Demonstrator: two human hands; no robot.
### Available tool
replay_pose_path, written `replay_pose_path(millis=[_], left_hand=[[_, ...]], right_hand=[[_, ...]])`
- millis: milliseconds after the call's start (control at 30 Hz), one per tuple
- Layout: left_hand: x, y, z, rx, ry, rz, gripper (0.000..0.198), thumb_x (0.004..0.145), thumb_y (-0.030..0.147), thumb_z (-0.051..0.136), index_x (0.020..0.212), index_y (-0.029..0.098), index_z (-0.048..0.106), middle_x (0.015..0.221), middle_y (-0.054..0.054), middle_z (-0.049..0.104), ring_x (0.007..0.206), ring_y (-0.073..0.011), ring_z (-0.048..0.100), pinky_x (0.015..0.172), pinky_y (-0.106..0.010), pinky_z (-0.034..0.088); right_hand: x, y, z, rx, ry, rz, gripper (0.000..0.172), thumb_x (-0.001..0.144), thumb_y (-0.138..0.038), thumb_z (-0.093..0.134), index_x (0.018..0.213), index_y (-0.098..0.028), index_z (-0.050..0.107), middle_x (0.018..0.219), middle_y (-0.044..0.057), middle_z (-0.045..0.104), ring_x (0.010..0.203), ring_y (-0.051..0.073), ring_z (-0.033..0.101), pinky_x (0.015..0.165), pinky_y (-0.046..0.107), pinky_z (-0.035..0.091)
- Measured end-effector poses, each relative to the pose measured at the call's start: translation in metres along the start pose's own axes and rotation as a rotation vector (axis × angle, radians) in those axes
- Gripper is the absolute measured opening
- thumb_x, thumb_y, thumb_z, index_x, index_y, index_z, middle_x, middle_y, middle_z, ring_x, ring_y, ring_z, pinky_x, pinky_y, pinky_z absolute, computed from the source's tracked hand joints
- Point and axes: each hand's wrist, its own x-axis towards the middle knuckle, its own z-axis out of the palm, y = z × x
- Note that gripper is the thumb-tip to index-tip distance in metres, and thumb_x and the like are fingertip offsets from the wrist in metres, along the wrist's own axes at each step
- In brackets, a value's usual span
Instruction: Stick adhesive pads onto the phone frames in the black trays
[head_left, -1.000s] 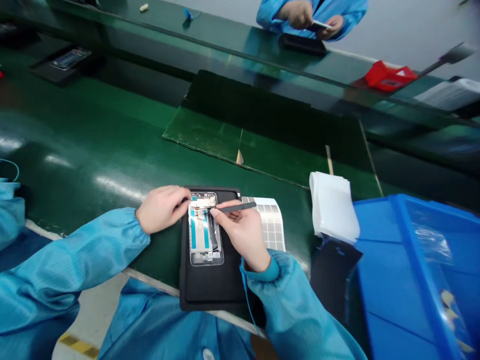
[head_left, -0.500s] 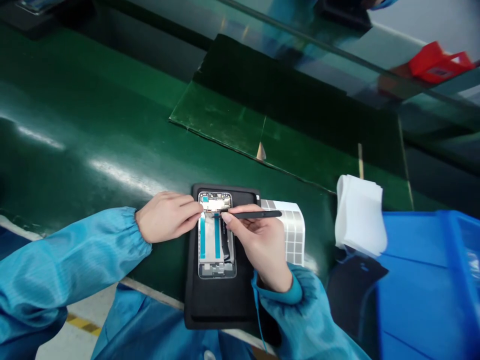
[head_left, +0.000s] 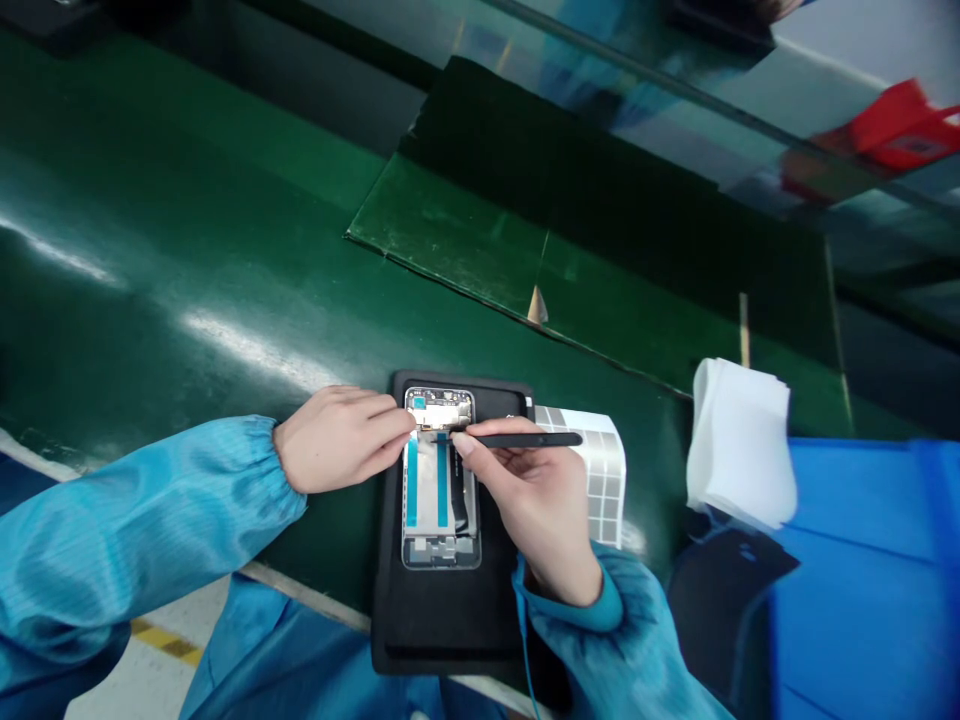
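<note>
Left of the black rubber mat (head_left: 442, 625), a blue smock sleeve (head_left: 135, 510) extends toward it on the green table (head_left: 187, 290). The left hand (head_left: 337, 440) reaches over the mat's left edge, fingers together, tips touching the upper left edge of the phone frame (head_left: 441, 500); whether they grip the frame or only steady it cannot be determined.

The phone frame lies lengthwise on the mat, between the hands, with two blue strips along its inner face. The right hand (head_left: 532, 510) lies over the frame's right edge, pinching black tweezers (head_left: 532, 440) narrowly between thumb and fingers. The tweezer tips are hidden behind the fingers at the frame's upper part, and that part of the frame is partly covered.

Right of the mat lie a backing sheet of grey square pads (head_left: 604, 470), partly under the right hand, then a white folded cloth (head_left: 741, 445), and a blue plastic bin (head_left: 862, 600), cut off by the frame edge.
</note>
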Motion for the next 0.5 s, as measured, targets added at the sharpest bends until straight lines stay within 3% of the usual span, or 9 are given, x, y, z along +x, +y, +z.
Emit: replay_pose_path(millis=[500], left_hand=[[0.0006,-0.0003,-0.0002,-0.003,0.023,0.025,0.026,0.099,0.028,0.043,0.094,0.019,0.066,0.081,-0.002,0.068,0.071,-0.0151,0.065,0.066,-0.029,0.053]], right_hand=[[0.0007,-0.0001,-0.0001,-0.016,0.008,-0.038,0.016,0.077,-0.035,0.081,0.082,-0.022,0.071,0.071,0.002,0.071,0.057,0.017,0.066,0.05,0.028,0.056]])
